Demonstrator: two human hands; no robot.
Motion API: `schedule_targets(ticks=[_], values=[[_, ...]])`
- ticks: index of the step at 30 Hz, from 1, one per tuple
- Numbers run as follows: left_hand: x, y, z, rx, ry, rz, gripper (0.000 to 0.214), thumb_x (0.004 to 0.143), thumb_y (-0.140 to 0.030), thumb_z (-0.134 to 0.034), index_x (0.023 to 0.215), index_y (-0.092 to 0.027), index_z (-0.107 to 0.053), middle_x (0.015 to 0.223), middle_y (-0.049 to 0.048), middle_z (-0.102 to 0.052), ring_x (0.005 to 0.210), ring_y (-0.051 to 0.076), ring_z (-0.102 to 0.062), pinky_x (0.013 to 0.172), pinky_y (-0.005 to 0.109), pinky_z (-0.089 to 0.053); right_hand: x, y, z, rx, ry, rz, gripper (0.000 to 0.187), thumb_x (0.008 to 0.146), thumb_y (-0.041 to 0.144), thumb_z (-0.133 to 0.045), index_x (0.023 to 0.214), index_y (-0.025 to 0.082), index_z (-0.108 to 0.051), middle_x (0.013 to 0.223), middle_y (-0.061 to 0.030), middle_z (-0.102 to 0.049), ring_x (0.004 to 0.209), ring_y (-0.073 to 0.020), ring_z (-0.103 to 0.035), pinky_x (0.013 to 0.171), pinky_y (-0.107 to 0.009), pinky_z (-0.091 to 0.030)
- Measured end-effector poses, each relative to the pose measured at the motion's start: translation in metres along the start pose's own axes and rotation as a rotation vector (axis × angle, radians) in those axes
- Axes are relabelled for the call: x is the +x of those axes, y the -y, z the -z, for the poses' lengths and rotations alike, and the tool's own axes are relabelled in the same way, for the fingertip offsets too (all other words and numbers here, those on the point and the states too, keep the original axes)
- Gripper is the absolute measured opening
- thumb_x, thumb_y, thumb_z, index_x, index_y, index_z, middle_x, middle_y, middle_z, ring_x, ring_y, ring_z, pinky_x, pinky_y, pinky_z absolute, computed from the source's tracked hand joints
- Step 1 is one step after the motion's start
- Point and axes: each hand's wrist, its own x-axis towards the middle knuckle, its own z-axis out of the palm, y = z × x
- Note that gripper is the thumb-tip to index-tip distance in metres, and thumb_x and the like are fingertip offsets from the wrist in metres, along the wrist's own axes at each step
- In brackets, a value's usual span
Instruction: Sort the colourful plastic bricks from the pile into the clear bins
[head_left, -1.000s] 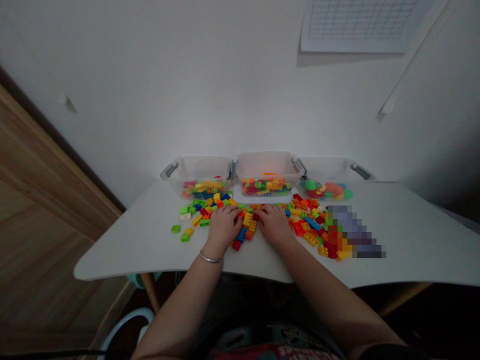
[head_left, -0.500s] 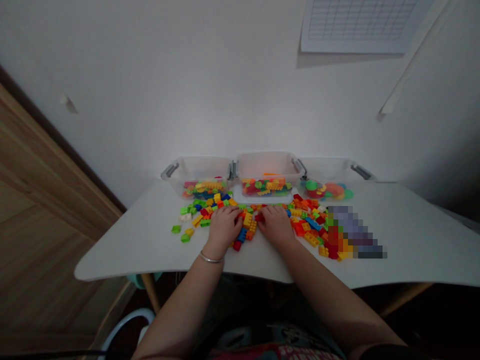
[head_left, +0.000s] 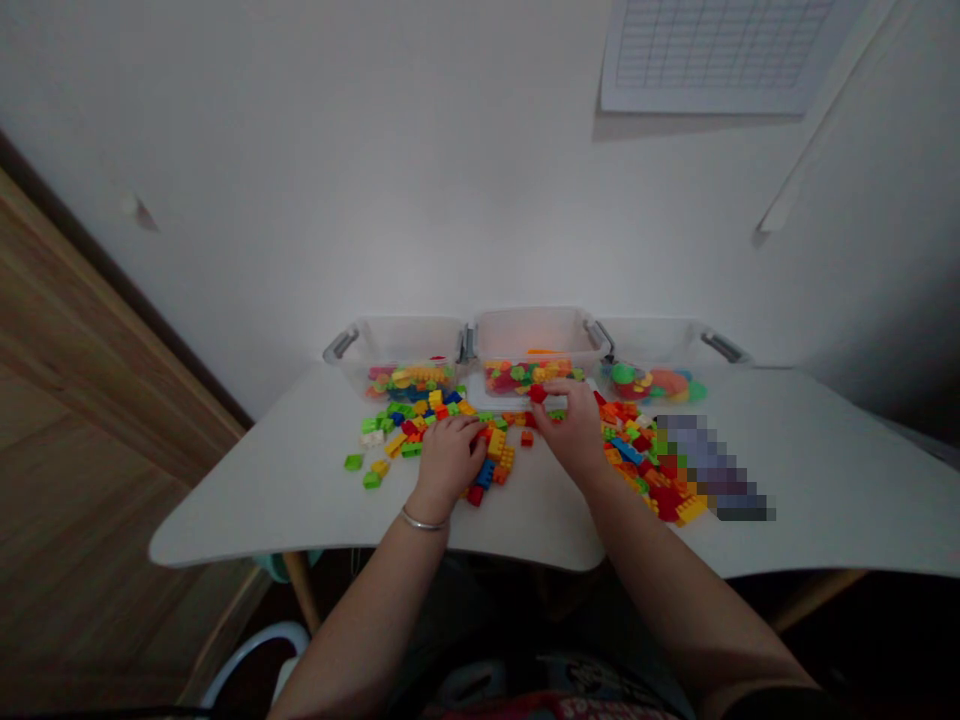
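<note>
My right hand (head_left: 576,435) is closed in a pinch on a small red toy brick (head_left: 537,393), held above the table just in front of the middle box. My left hand (head_left: 452,455) is low over the loose bricks, its fingers curled; whatever is under them is hidden. Beside its thumb lie a yellow brick (head_left: 496,443), a blue brick (head_left: 486,472) and a red brick (head_left: 475,495). A small orange-red brick (head_left: 527,438) sits alone between the two hands.
Along the wall stand a left clear box (head_left: 405,335), a middle clear box (head_left: 536,325) and a right clear box (head_left: 652,340), each with coloured pieces inside. Loose bricks spread left and right on the white table (head_left: 262,490). A pixelated patch (head_left: 712,470) covers something at right.
My right hand has risen and moved away from me toward the middle box with the red brick, uncovering the small orange-red brick. My left hand has stayed nearly still.
</note>
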Motion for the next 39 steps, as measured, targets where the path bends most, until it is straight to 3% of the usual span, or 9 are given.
schedule_targets(ticks=[7,14,19,26,33,39], values=[[0.000,-0.001,0.002,-0.008,-0.001,0.011,0.027,0.088,-0.027,-0.054,0.109,-0.025,-0.073,0.118,0.0034,-0.070,0.109,0.025,-0.061,0.096,0.043,-0.045,0.073,-0.021,0.003,-0.022,-0.064,-0.096,0.019,0.083,0.034,-0.057,0.096,0.021,-0.057,0.096,-0.0072,-0.065,0.092,-0.0222,-0.058,0.085,-0.038,-0.047],[-0.001,0.001,0.000,-0.024,-0.012,0.011,0.027,0.088,-0.026,-0.055,0.109,-0.026,-0.072,0.119,0.0032,-0.070,0.110,0.025,-0.060,0.096,0.044,-0.045,0.118,-0.043,-0.006,-0.097,0.067,-0.183,0.021,0.081,0.035,-0.062,0.096,0.020,-0.060,0.096,-0.0078,-0.069,0.094,-0.0231,-0.059,0.084,-0.037,-0.046],[0.000,0.004,-0.004,-0.032,-0.007,0.005,0.026,0.089,-0.027,-0.055,0.108,-0.027,-0.072,0.119,0.0034,-0.070,0.110,0.025,-0.060,0.096,0.044,-0.044,0.124,-0.055,-0.018,-0.140,0.267,-0.415,0.023,0.079,0.039,-0.066,0.092,0.021,-0.063,0.092,-0.0049,-0.071,0.083,-0.0190,-0.063,0.075,-0.031,-0.047],[0.001,0.003,-0.004,-0.024,-0.011,-0.003,0.027,0.089,-0.027,-0.054,0.109,-0.026,-0.072,0.118,0.0035,-0.070,0.110,0.025,-0.060,0.096,0.044,-0.045,0.127,-0.061,-0.024,-0.232,0.436,-0.496,0.027,0.073,0.044,-0.072,0.092,0.025,-0.069,0.094,-0.0025,-0.072,0.082,-0.0190,-0.065,0.075,-0.032,-0.048],[-0.001,0.001,-0.002,-0.015,-0.017,0.004,0.027,0.089,-0.026,-0.053,0.108,-0.026,-0.073,0.118,0.0042,-0.070,0.109,0.025,-0.061,0.095,0.044,-0.045,0.120,-0.059,-0.023,-0.227,0.360,-0.445,0.020,0.077,0.035,-0.066,0.094,0.025,-0.068,0.092,-0.0020,-0.072,0.082,-0.0199,-0.064,0.077,-0.035,-0.049],[-0.001,0.001,-0.001,-0.027,-0.020,0.012,0.026,0.088,-0.027,-0.055,0.107,-0.027,-0.073,0.117,0.0033,-0.070,0.110,0.025,-0.060,0.096,0.045,-0.045,0.112,-0.055,-0.013,-0.120,0.253,-0.250,0.018,0.079,0.031,-0.061,0.093,0.022,-0.066,0.092,-0.0042,-0.071,0.087,-0.0206,-0.062,0.083,-0.035,-0.048]])
